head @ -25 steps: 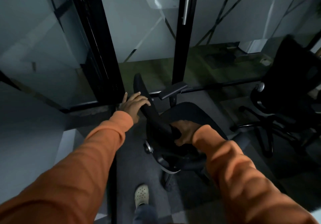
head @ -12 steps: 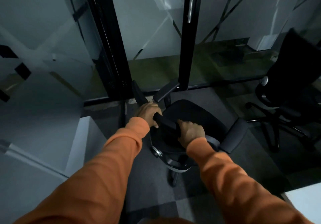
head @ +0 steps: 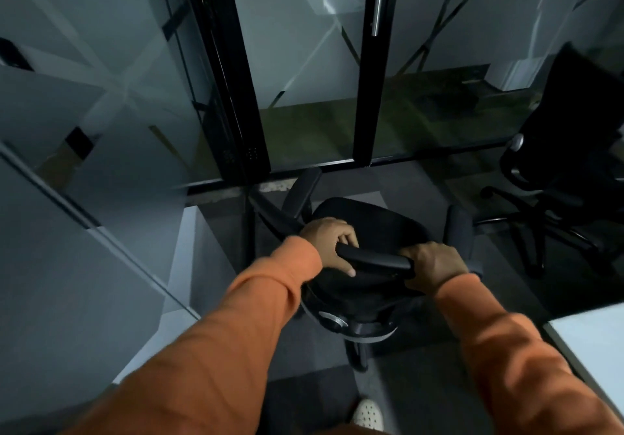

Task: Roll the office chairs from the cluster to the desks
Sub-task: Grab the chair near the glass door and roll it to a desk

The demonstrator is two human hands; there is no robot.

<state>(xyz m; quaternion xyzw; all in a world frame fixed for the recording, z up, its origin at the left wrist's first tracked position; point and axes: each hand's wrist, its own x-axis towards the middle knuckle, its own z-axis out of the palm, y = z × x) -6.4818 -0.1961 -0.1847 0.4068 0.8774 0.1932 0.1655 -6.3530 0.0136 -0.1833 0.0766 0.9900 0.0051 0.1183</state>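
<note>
Step in hand: an office chair (head: 368, 222) is held from behind by its backrest top rail (head: 374, 259), centre of the frame; judged to be mid-roll, not yet parked.
Left hand (head: 326, 247): fingers (head: 347, 237) are curled over the left end of the rail, thumb beneath; a firm grip is shown.
Right hand (head: 434, 266): wrapped round the right end of the rail; the fingertips are hidden behind it.
Chair position: on the floor (head: 412, 387), just in front of the glass partition (head: 304, 46), seat turned away from the person; base and casters are partly hidden under the seat.
Done: not readable from this view; no chair is seen set at a desk.
Left to do: this chair is to be brought to a desk; a second chair (head: 574, 151) stands at the right edge, well apart, untouched.
Worktop (head: 594, 343): a pale corner is seen at lower right, near the right sleeve; likely a destination, as a judgement only.
Surface: dark carpet, flat; easy rolling is expected.
Room: dim; black door frames in the upper half, and a pale panel along the left side whose kind cannot be told.
Risk: the armrests may be caught on the frame or the panel.
</note>
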